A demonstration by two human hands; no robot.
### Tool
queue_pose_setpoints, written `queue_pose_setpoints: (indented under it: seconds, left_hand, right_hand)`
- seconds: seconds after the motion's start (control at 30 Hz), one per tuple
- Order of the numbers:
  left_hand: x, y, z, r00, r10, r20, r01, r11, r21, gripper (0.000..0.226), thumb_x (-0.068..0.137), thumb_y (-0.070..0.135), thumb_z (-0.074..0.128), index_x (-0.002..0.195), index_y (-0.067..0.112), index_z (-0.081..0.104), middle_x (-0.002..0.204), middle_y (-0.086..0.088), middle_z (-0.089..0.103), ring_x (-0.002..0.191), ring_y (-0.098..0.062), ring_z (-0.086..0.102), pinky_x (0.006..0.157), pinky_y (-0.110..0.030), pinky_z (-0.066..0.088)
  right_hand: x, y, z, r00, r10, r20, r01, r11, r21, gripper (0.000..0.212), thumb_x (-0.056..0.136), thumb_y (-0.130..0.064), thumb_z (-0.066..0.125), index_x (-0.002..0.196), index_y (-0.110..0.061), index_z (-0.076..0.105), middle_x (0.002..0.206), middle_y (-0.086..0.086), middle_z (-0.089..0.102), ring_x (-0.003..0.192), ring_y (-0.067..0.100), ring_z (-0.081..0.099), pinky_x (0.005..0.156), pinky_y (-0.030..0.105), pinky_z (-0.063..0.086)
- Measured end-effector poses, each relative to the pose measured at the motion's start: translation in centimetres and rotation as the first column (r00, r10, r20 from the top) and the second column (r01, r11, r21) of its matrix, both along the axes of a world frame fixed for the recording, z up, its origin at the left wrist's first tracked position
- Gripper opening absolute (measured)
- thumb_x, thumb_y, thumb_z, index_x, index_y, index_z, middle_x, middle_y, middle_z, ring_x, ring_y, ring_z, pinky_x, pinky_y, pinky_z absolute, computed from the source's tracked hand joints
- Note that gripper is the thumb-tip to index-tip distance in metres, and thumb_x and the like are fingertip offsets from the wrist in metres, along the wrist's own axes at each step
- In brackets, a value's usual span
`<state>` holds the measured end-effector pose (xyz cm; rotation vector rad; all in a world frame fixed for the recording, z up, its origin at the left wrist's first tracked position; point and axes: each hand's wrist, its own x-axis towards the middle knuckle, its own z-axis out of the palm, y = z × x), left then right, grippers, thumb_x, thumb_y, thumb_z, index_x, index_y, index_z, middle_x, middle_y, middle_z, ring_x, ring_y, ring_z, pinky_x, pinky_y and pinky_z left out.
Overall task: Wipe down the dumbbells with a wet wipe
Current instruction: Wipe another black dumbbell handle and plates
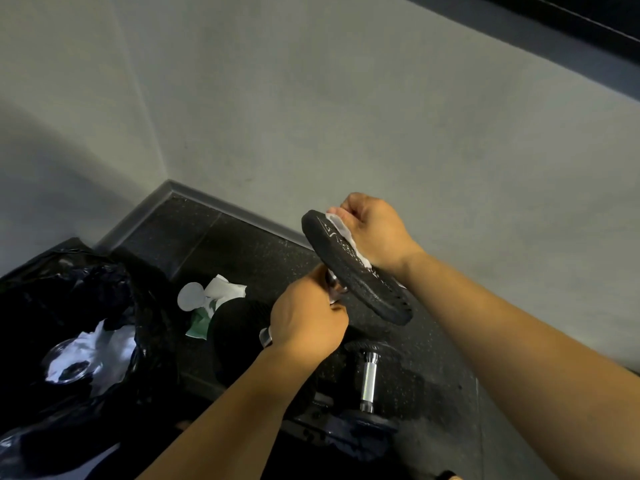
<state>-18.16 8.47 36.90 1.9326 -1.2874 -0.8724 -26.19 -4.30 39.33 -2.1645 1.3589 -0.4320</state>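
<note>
Dumbbell (367, 282) is held up off the floor (242, 244) near frame centre and tilted. Its upper plate (388, 299) sits toward 1 o'clock and its lower plate (235, 327) toward 7 o'clock.

We see the left hand (304, 320) wrapped round the chrome handle (333, 289), fingers curled tight, carrying the weight. The right hand (374, 226) is at 1 o'clock of the left one. Its fingers are bunched on a white wet wipe (341, 228) and hold it against the outer face of the upper plate, near the top rim. The wipe shows along the plate edge below the palm.

A second dumbbell (369, 379) lies on the floor at 6 o'clock of the held one, untouched, with its chrome bar running 12 to 6.

At 9 o'clock of the left hand a green-and-white pack of wipes (199, 323) lies on the floor, with its round flap open and a white sheet sticking out. It is partly hidden behind the lower plate.

An open black trash bag (69, 289) fills the 8 o'clock side of the frame. Inside are crumpled white wipes (104, 348) and something clear and round (69, 368); we cannot tell whether that is a cup or a lid.

A grey wall (311, 116) takes up the whole 12 o'clock half.
</note>
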Motion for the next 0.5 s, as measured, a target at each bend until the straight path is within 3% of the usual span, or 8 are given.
queue_pose_setpoints:
  seconds: [0.27, 0.43, 0.5]
  left_hand:
    - [0.1, -0.2, 0.3, 1.000, 0.027, 0.005, -0.027, 1.000, -0.001, 0.036, 0.088, 0.017, 0.057, 0.064, 0.032, 0.035, 0.067, 0.014, 0.043, 0.076, -0.014, 0.051, 0.072, -0.028, 0.043]
    - [0.0, 0.0, 0.3, 0.998, 0.060, -0.036, -0.059, 0.998, 0.034, 0.033, 0.086, 0.020, 0.061, 0.061, 0.031, 0.042, 0.065, 0.014, 0.047, 0.072, -0.014, 0.052, 0.069, -0.029, 0.043]
    - [0.0, 0.0, 0.1, 0.996, 0.056, -0.065, -0.052, 0.997, 0.050, 0.031, 0.084, 0.019, 0.063, 0.061, 0.030, 0.045, 0.065, 0.014, 0.051, 0.072, -0.015, 0.056, 0.068, -0.030, 0.047]
  right_hand:
    - [-3.9, -1.7, -2.8, 0.960, -0.180, -0.213, 0.220, 0.959, 0.180, 0.035, 0.097, -0.036, 0.050, 0.066, -0.019, 0.047, 0.064, -0.002, 0.051, 0.070, 0.022, 0.049, 0.065, 0.028, 0.035]
    - [-7.2, 0.0, -2.9, 0.920, -0.105, -0.377, 0.209, 0.947, 0.245, 0.034, 0.096, -0.037, 0.050, 0.067, -0.018, 0.051, 0.072, 0.002, 0.059, 0.075, 0.022, 0.056, 0.061, 0.026, 0.037]
    - [-7.6, 0.8, -1.9, 0.944, -0.147, -0.295, 0.203, 0.965, 0.168, 0.031, 0.094, -0.037, 0.053, 0.068, -0.019, 0.053, 0.070, 0.003, 0.061, 0.069, 0.023, 0.058, 0.059, 0.027, 0.042]
